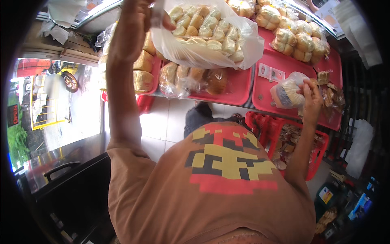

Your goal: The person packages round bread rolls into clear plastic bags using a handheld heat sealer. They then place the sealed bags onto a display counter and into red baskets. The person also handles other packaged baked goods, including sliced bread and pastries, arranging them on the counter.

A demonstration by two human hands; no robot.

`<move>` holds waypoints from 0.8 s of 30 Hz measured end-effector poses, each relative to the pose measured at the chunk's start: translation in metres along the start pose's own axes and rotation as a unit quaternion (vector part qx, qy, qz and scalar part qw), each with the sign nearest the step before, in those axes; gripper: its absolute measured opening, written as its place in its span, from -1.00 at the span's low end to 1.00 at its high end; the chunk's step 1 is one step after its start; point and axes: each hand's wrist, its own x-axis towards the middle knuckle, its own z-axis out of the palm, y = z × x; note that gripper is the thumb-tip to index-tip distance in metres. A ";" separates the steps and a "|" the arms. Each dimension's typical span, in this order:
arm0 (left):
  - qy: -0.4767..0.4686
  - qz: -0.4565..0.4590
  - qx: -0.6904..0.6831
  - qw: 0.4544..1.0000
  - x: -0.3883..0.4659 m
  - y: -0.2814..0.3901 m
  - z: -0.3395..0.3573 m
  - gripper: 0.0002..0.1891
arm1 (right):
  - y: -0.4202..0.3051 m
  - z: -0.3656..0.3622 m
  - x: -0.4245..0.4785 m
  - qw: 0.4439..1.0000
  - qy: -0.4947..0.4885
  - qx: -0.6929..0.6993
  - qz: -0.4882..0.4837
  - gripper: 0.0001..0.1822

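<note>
My left hand is raised at the top left, blurred, by the edge of a large translucent plastic bag full of bread rolls. A whitish translucent strip crosses its fingers; whether they grip it is unclear. In my right hand the fingers pinch the gathered side of a small clear plastic bag with pale and dark contents. That bag is above a red tray, where coins and reddish-white banknotes lie.
Packed loaves and bagged buns line the left side of the counter. Bagged rolls are heaped at the back right. Small bread packs sit at the right. Below the counter's edge stands a red plastic crate holding packed bread.
</note>
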 end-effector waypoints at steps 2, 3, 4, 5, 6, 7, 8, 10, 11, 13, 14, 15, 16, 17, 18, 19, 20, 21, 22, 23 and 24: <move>-0.043 -0.029 0.045 0.998 -0.001 -0.022 -0.021 -0.10 | -0.055 0.062 0.017 0.997 -0.040 0.013 -0.058 -0.77; -0.037 -0.057 -0.059 0.996 -0.002 -0.035 -0.037 -0.11 | -0.085 0.097 0.022 0.994 -0.057 0.051 -0.079 -0.77; -0.029 -0.078 -0.158 0.984 -0.004 -0.052 -0.053 -0.12 | -0.114 0.132 0.028 0.988 -0.074 0.093 -0.104 -0.78; -0.026 -0.096 -0.168 0.981 0.000 -0.036 -0.049 -0.15 | -0.139 0.164 0.030 0.984 -0.094 0.071 -0.136 -0.78; -0.021 -0.113 -0.175 0.978 0.002 -0.019 -0.047 -0.17 | -0.154 0.196 0.036 0.974 -0.129 0.088 -0.163 -0.78; -0.016 -0.131 -0.181 0.975 0.006 -0.001 -0.044 -0.20 | -0.163 0.226 0.045 0.962 -0.176 0.039 -0.206 -0.78; -0.014 -0.162 -0.199 0.966 0.009 0.003 -0.045 -0.22 | -0.170 0.253 0.051 0.944 -0.222 -0.011 -0.246 -0.78; -0.124 -0.195 -0.144 0.962 0.005 -0.028 -0.070 -0.06 | -0.169 0.290 0.065 0.895 -0.301 -0.145 -0.294 -0.68; -0.042 -0.191 -0.118 0.973 -0.009 -0.050 -0.072 -0.05 | -0.161 0.300 0.068 0.883 -0.347 -0.189 -0.255 -0.71; -0.055 -0.197 -0.155 0.967 -0.010 -0.058 -0.067 0.01 | -0.142 0.303 0.072 0.812 -0.451 -0.274 -0.249 -0.65; -0.069 -0.193 -0.177 0.963 -0.007 -0.055 -0.066 0.04 | -0.145 0.307 0.065 0.819 -0.429 -0.295 -0.242 -0.65; -0.086 -0.186 -0.195 0.959 -0.003 -0.053 -0.066 0.07 | -0.143 0.308 0.061 0.826 -0.413 -0.312 -0.224 -0.64; -0.038 -0.200 -0.186 0.961 -0.004 -0.051 -0.066 0.16 | -0.147 0.308 0.064 0.814 -0.442 -0.301 -0.227 -0.60; -0.099 -0.159 -0.183 0.965 0.003 -0.049 -0.070 0.20 | -0.151 0.304 0.066 0.813 -0.443 -0.300 -0.230 -0.59; -0.159 -0.117 -0.184 0.963 0.010 -0.046 -0.074 0.24 | -0.155 0.297 0.067 0.810 -0.450 -0.294 -0.235 -0.58; -0.154 -0.100 -0.176 0.967 0.015 -0.037 -0.070 0.26 | -0.160 0.292 0.065 0.816 -0.435 -0.291 -0.245 -0.58; -0.155 -0.082 -0.170 0.970 0.021 -0.027 -0.062 0.29 | -0.164 0.286 0.062 0.822 -0.420 -0.288 -0.255 -0.58; -0.147 -0.077 -0.148 0.975 0.034 -0.012 -0.042 0.31 | -0.163 0.276 0.063 0.831 -0.398 -0.291 -0.258 -0.58; -0.172 -0.068 -0.146 0.972 0.043 -0.005 -0.028 0.36 | -0.164 0.273 0.064 0.830 -0.426 -0.292 -0.212 -0.60; -0.168 -0.065 -0.128 0.975 0.049 0.000 -0.017 0.35 | -0.166 0.263 0.066 0.825 -0.425 -0.313 -0.202 -0.59; -0.176 -0.057 -0.116 0.976 0.057 0.003 -0.013 0.36 | -0.173 0.253 0.069 0.820 -0.427 -0.328 -0.194 -0.59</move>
